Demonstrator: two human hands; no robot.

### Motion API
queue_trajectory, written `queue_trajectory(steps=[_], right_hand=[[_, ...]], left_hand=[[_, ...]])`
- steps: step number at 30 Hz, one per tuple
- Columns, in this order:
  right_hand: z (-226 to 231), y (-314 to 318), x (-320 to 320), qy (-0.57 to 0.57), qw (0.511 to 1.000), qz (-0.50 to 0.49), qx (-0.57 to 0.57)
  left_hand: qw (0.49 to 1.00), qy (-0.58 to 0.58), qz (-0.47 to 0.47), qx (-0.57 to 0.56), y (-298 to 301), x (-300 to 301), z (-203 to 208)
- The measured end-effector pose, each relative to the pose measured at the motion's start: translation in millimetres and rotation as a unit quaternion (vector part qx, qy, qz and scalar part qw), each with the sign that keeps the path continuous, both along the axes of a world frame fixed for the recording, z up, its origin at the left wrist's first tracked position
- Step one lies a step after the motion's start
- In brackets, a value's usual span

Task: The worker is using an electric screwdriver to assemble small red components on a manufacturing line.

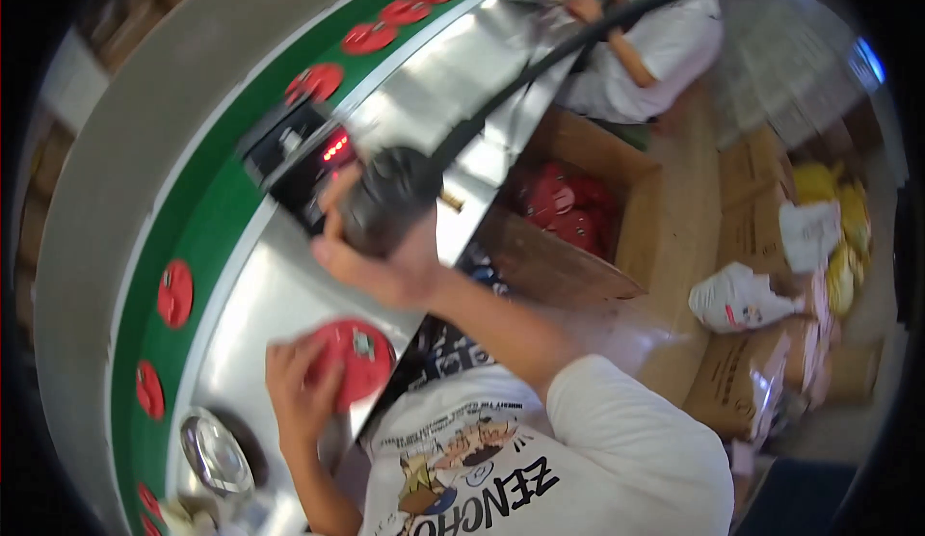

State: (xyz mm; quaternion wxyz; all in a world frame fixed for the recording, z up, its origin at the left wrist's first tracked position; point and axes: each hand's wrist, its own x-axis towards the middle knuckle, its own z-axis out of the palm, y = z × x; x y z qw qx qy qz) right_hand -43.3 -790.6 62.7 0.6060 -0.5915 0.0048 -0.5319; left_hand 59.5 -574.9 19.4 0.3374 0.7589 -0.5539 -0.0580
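My left hand (301,382) is on a red disc (364,372), its fingers at the left edge and the thumb over the top. The disc lies on the metal worktop and carries a small pale piece near its upper side. My right hand (385,271) is wrapped round a black corded power tool (390,194), rather like an electric screwdriver, blurred by motion. Its tip is hidden. Just beyond that hand stands a black box (299,155) with lit red digits.
A green conveyor belt (207,223) curves past, carrying several red discs (175,293). An oval metal dish (217,451) sits at the near left. A thick black cable (617,20) crosses overhead. Rightward, a cardboard box (641,203) holds red parts. Another person (641,64) works farther along.
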Motion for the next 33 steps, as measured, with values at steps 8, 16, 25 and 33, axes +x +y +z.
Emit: queue_trajectory(steps=[8, 16, 25, 33], right_hand=[[-47.7, -18.8, -43.2, 0.112, 0.873, 0.168, 0.444], [-59.2, -43.1, -28.2, -0.004, 0.974, -0.032, 0.225], [-79.9, -48.8, -14.4, -0.010, 0.972, 0.131, 0.195], [-72.2, -42.3, -14.1, -0.024, 0.979, 0.103, 0.174]], left_hand=[[0.928, -0.096, -0.171, -0.317, -153.9, -121.6, 86.2], [0.906, -0.049, -0.317, -0.275, -151.9, -184.8, 9.8], [0.979, -0.158, 0.122, -0.037, -73.9, 48.7, 48.2], [0.856, -0.183, 0.447, 0.181, 62.7, 314.2, -23.9]])
